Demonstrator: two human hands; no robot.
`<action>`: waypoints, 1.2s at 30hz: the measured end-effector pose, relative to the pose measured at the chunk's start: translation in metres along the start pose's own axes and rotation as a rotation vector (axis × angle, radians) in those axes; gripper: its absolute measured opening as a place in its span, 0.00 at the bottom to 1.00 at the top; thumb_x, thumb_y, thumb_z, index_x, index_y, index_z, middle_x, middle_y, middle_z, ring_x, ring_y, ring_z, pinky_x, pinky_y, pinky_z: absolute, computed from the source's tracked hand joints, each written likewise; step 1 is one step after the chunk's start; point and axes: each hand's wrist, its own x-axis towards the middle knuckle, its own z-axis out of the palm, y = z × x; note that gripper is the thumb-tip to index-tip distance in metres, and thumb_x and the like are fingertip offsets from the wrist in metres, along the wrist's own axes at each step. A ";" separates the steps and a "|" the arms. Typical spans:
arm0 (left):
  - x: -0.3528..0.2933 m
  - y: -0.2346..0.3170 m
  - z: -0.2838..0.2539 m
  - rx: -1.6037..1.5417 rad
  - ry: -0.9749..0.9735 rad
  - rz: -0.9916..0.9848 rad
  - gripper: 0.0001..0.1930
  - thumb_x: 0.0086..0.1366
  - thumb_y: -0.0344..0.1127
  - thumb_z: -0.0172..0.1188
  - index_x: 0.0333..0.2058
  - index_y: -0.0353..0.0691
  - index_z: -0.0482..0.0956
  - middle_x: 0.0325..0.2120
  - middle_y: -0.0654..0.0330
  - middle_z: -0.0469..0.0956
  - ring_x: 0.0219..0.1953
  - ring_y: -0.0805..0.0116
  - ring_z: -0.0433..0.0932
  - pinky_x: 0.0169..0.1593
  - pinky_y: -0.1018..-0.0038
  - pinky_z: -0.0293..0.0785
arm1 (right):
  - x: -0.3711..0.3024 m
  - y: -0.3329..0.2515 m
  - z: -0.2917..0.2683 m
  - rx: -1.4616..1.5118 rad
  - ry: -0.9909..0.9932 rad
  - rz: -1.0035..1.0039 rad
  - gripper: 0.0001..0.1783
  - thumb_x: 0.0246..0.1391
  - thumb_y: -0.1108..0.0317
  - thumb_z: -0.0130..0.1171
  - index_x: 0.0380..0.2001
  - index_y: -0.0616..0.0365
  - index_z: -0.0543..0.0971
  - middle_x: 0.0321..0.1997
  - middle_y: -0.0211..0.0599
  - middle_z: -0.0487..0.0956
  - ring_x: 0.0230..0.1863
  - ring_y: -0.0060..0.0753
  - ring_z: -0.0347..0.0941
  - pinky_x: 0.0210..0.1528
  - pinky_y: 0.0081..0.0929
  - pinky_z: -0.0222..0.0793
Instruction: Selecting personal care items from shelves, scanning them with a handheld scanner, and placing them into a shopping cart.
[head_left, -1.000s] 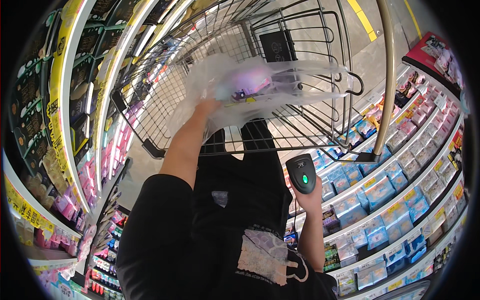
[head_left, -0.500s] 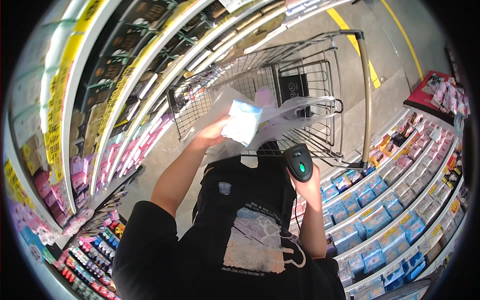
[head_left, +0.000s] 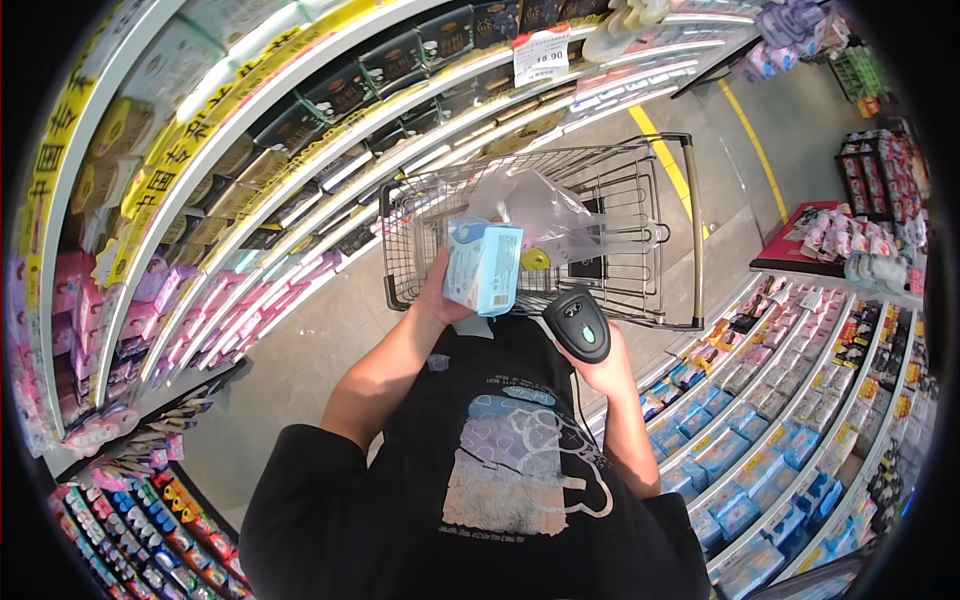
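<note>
My left hand [head_left: 437,290] grips a light blue and white package [head_left: 482,265], boxy in shape, by its left side in front of my chest. In my right hand [head_left: 598,365] is a black handheld barcode scanner [head_left: 577,325] with a green light glowing on top; its cable runs down along my shirt. The scanner's head sits just right of and below the package, apart from it. Beyond both hands, a clear plastic bag [head_left: 540,205] lies in the wire shopping cart [head_left: 630,175], with something yellow-green [head_left: 536,259] showing beside the package.
Tall shelves [head_left: 270,140] of packaged goods with yellow label strips curve along the left. Lower tiered shelves [head_left: 740,440] with blue packs stand at the right. A red display table [head_left: 790,240] is at the far right. Yellow lines [head_left: 755,150] mark the grey floor.
The package has turned and come down slightly, so its blue sides now show instead of glare. The bag no longer surrounds my left hand. My view has shifted relative to the cart and shelves.
</note>
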 end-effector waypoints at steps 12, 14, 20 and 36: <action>-0.060 0.016 -0.048 0.038 0.224 0.170 0.40 0.60 0.62 0.56 0.64 0.44 0.59 0.59 0.58 0.68 0.59 0.56 0.69 0.62 0.54 0.64 | -0.085 -0.087 0.056 0.243 0.006 0.425 0.07 0.49 0.76 0.63 0.32 0.63 0.77 0.25 0.31 0.79 0.23 0.19 0.74 0.27 0.20 0.70; -0.051 0.014 -0.028 0.115 0.157 0.203 0.44 0.57 0.66 0.57 0.64 0.45 0.58 0.58 0.58 0.68 0.58 0.57 0.69 0.62 0.54 0.65 | -0.095 -0.096 0.052 0.257 0.012 0.415 0.07 0.49 0.76 0.63 0.33 0.63 0.77 0.25 0.31 0.79 0.23 0.19 0.74 0.27 0.20 0.69; -0.054 -0.012 -0.008 0.309 -0.005 0.269 0.50 0.52 0.70 0.59 0.66 0.47 0.53 0.60 0.60 0.66 0.60 0.59 0.67 0.61 0.57 0.66 | -0.121 -0.086 0.022 0.263 -0.041 0.305 0.12 0.50 0.79 0.61 0.39 0.66 0.75 0.26 0.37 0.79 0.23 0.24 0.74 0.27 0.21 0.71; 0.101 -0.228 0.070 0.513 0.066 0.217 0.53 0.48 0.74 0.58 0.65 0.45 0.57 0.55 0.65 0.70 0.55 0.66 0.71 0.58 0.62 0.69 | -0.255 0.039 -0.171 0.124 0.293 0.035 0.11 0.42 0.75 0.68 0.31 0.61 0.78 0.23 0.30 0.78 0.24 0.20 0.73 0.29 0.23 0.69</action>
